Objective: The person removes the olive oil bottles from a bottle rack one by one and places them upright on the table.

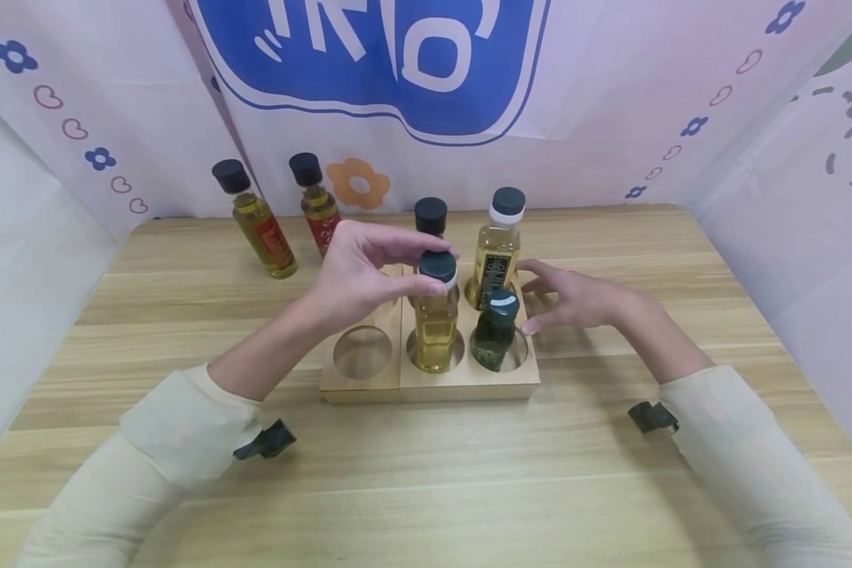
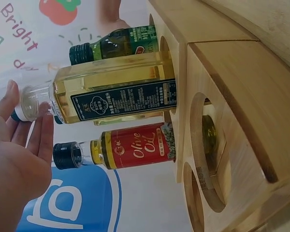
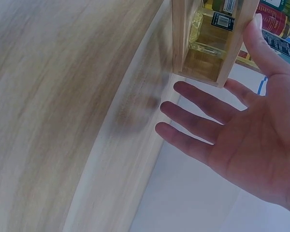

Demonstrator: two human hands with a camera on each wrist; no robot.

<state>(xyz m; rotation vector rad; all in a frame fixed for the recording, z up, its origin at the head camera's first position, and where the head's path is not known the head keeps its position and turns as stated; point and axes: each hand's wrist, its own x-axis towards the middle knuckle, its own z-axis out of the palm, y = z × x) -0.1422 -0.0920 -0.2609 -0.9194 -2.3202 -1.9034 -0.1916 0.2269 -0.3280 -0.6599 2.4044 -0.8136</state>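
My left hand (image 1: 355,276) holds a square clear bottle of yellow oil (image 1: 436,335) by its dark green cap, thumb and fingers on opposite sides. That bottle stands in the front middle hole of a light wooden rack (image 1: 468,388); its black label (image 2: 123,100) shows in the left wrist view. At the rack's right side, my right hand (image 1: 575,298) has its fingers spread, with the thumb at the wooden edge. A small dark green bottle (image 1: 495,335) leans in the front right hole. Behind it is another yellow oil bottle (image 1: 497,244).
Two red-labelled olive oil bottles, one far left (image 1: 263,229) and one beside it (image 1: 318,203), stand on the wooden table (image 1: 596,473) behind the rack. A black-capped olive oil bottle (image 2: 135,146) sits in the rack's back row. A printed cloth (image 1: 582,102) hangs behind.
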